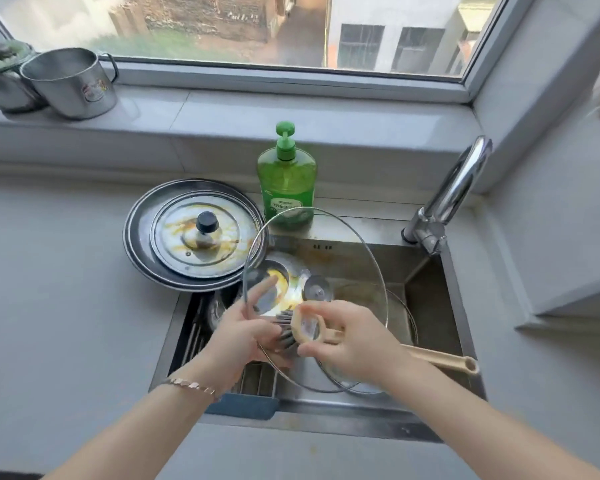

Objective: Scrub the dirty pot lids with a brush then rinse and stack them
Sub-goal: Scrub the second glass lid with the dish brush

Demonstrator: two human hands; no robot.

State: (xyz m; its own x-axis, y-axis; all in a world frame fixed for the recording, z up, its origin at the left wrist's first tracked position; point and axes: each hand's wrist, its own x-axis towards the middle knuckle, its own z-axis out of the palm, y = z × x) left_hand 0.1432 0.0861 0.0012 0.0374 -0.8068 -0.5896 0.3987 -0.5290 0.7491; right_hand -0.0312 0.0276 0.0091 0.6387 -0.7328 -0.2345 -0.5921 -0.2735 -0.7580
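glass lid (pixel 342 244) is held tilted over the sink (pixel 426 296), left hand (pixel 243 336) fingers (pixel 264 289) pinching its near rim; right hand (pixel 355 344) fingers clenched round the brush (pixel 440 360) head, bristles against the glass. stacked lids (pixel 194 237), the top one soiled, sit on the bench (pixel 66 271).

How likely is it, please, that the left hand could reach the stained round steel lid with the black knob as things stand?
Probably not yet: the left hand grips the clear round glass lid and must release it first. Otherwise the way looks free; the stained round steel lid lies nearby, knob uncovered.
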